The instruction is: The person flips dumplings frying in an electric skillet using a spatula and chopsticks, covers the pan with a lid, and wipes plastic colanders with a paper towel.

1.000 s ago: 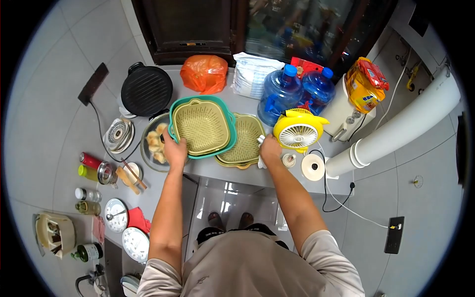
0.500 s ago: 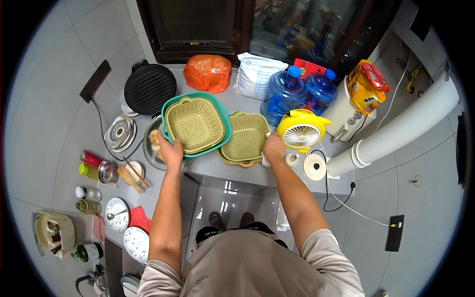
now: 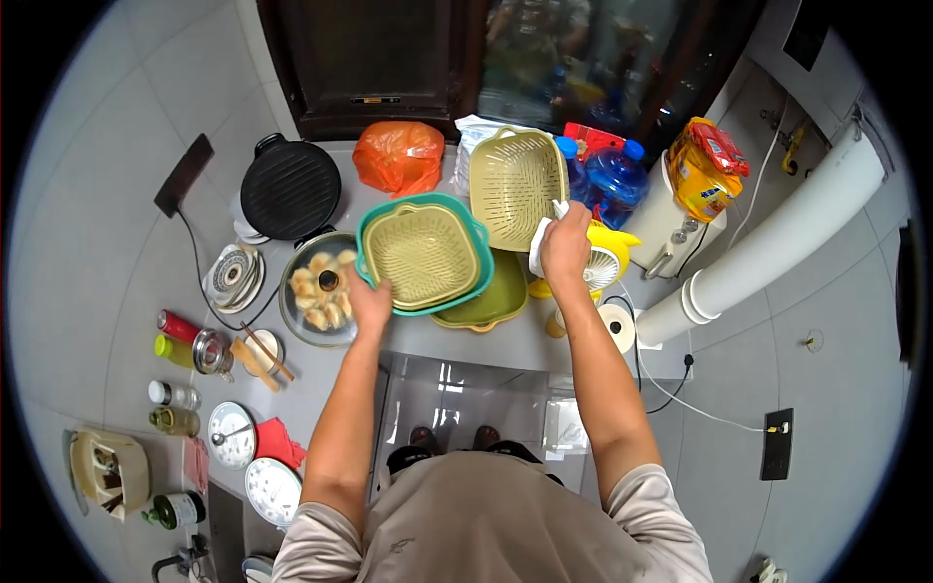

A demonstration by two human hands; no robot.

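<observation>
My left hand grips the near left rim of a teal basin, thumb on top, other fingers hidden. Nested inside it is a pale yellow-green drain basket. Raised to the right, a second slotted drain basket is tilted up on edge in my right hand, whose fingers are closed at its lower right corner. A white cloth or tissue is pinched there too. Below them an olive-green basin sits on the counter, partly covered by the teal one.
Left of the baskets is a glass-lidded pan of dumpling-like food. Behind stand a black grill pan, an orange bag and blue water jugs. A yellow fan is close to my right hand; a white pipe rises at right.
My right hand has lifted the second drain basket up out of the olive-green basin. My left hand has moved the teal basin right and nearer, uncovering the lidded pan.
</observation>
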